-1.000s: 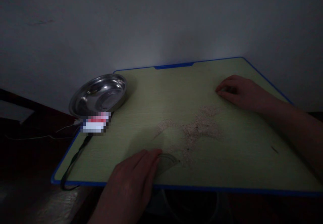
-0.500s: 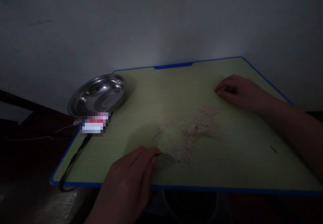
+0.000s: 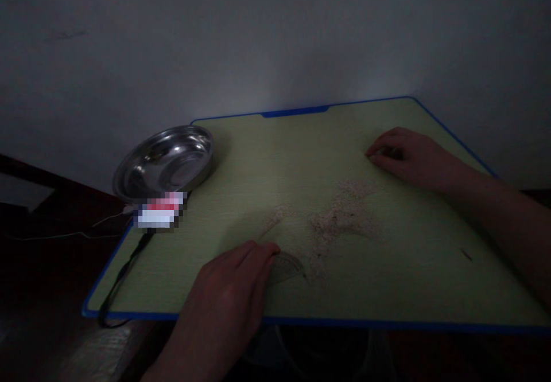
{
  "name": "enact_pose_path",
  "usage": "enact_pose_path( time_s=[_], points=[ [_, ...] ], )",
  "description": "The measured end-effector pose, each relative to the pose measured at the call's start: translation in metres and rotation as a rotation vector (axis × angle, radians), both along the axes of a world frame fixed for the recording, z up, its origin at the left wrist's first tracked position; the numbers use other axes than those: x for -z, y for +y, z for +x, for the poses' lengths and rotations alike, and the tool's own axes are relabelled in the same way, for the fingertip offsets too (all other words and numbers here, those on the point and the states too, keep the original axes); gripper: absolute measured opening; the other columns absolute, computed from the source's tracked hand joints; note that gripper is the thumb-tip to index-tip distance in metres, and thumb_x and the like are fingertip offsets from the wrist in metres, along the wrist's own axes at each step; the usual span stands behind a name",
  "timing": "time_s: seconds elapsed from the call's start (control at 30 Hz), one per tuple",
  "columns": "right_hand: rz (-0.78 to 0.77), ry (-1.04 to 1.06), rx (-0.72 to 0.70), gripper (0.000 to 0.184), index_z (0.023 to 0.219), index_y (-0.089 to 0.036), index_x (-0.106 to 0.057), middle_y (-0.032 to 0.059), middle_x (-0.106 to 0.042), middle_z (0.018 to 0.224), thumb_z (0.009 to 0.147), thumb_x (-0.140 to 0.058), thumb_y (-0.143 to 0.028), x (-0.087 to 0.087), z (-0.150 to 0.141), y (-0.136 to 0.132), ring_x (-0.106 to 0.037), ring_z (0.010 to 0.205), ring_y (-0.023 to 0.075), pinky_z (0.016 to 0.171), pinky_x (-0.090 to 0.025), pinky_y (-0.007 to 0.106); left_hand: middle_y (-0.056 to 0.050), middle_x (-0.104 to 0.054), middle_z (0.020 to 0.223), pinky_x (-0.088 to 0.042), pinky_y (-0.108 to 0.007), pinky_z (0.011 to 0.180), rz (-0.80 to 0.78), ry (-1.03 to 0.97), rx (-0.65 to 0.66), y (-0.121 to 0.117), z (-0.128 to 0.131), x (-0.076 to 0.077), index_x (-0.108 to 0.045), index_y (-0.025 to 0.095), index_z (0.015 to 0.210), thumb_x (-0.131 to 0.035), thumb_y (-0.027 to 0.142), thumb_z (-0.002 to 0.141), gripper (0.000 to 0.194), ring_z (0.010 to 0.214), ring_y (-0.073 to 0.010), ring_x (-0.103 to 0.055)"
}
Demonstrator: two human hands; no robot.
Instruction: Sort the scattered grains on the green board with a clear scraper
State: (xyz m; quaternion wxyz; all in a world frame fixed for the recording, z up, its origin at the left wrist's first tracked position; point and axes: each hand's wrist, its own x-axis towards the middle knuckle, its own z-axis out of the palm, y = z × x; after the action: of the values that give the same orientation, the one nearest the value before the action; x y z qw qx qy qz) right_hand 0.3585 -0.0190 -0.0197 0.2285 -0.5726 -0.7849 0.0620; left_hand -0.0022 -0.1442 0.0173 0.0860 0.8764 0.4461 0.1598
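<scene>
My left hand [image 3: 228, 296] lies at the near edge of a green table [image 3: 267, 158] with a blue rim. Its fingers are closed on a small clear curved scraper [image 3: 286, 267] that rests flat on the tabletop. Just beyond the scraper a patch of pale grains [image 3: 340, 218] is spread over the middle of the table. My right hand [image 3: 408, 155] rests at the far right of the table, fingers curled loosely against the surface, with nothing visible in them. The room is dim.
A shiny steel bowl [image 3: 166, 161] sits at the table's far left corner, against a grey wall. A dark strap [image 3: 124, 273] hangs off the left edge, near a thin white cable [image 3: 69, 234]. A small dark speck [image 3: 465, 253] lies at the right.
My left hand and the scraper drew back slightly, then pushed forward again toward the grains. The thin grains near the scraper have shifted a little. My right hand stayed still.
</scene>
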Motion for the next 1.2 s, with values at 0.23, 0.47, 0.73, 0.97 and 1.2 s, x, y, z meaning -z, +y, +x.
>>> enact_pose_path(
  time_s=[0.23, 0.47, 0.73, 0.97, 1.2],
  points=[
    [-0.013, 0.022, 0.002, 0.019, 0.087, -0.026, -0.066, 0.0094, -0.060, 0.091, 0.081, -0.052, -0.038, 0.001, 0.001, 0.000, -0.061, 0.073, 0.0265, 0.071, -0.050, 0.046, -0.004, -0.073, 0.090, -0.060, -0.037, 0.066, -0.027, 0.019, 0.033, -0.002, -0.004, -0.001, -0.065, 0.020, 0.105, -0.039, 0.016, 0.094, 0.028, 0.076, -0.0201, -0.070],
    [-0.020, -0.011, 0.004, 0.019, 0.086, -0.027, -0.067, 0.0098, -0.062, 0.092, 0.081, -0.053, -0.038, 0.000, 0.001, 0.001, -0.062, 0.078, 0.0293, 0.075, -0.049, 0.049, -0.003, -0.074, 0.097, -0.060, -0.032, 0.072, -0.048, 0.007, 0.038, -0.011, -0.005, -0.001, -0.062, 0.022, 0.108, -0.039, 0.016, 0.096, 0.027, 0.083, -0.0176, -0.070],
    [0.007, 0.004, -0.005, 0.021, 0.086, -0.025, -0.067, 0.0095, -0.061, 0.089, 0.081, -0.052, -0.039, 0.000, 0.000, 0.001, -0.061, 0.075, 0.0270, 0.073, -0.051, 0.048, -0.003, -0.073, 0.089, -0.059, -0.030, 0.063, -0.052, 0.031, 0.102, -0.019, -0.002, -0.005, -0.061, 0.021, 0.106, -0.034, 0.010, 0.092, 0.032, 0.075, -0.0175, -0.069],
    [-0.004, 0.001, 0.001, 0.021, 0.086, -0.024, -0.067, 0.0106, -0.061, 0.091, 0.081, -0.053, -0.038, 0.002, 0.001, 0.002, -0.061, 0.074, 0.0275, 0.072, -0.050, 0.048, -0.003, -0.072, 0.089, -0.058, -0.028, 0.063, -0.082, -0.053, 0.145, -0.021, 0.003, -0.007, -0.058, 0.021, 0.107, -0.034, 0.011, 0.094, 0.030, 0.074, -0.0157, -0.069],
    [-0.007, -0.030, 0.007, 0.024, 0.088, -0.020, -0.068, 0.0112, -0.061, 0.091, 0.083, -0.052, -0.037, -0.003, -0.002, -0.001, -0.061, 0.076, 0.0245, 0.075, -0.050, 0.043, -0.003, -0.073, 0.091, -0.059, -0.032, 0.062, -0.082, -0.066, 0.142, -0.027, 0.022, -0.002, -0.058, 0.021, 0.111, -0.037, 0.014, 0.096, 0.027, 0.074, -0.0183, -0.069]
  ],
)
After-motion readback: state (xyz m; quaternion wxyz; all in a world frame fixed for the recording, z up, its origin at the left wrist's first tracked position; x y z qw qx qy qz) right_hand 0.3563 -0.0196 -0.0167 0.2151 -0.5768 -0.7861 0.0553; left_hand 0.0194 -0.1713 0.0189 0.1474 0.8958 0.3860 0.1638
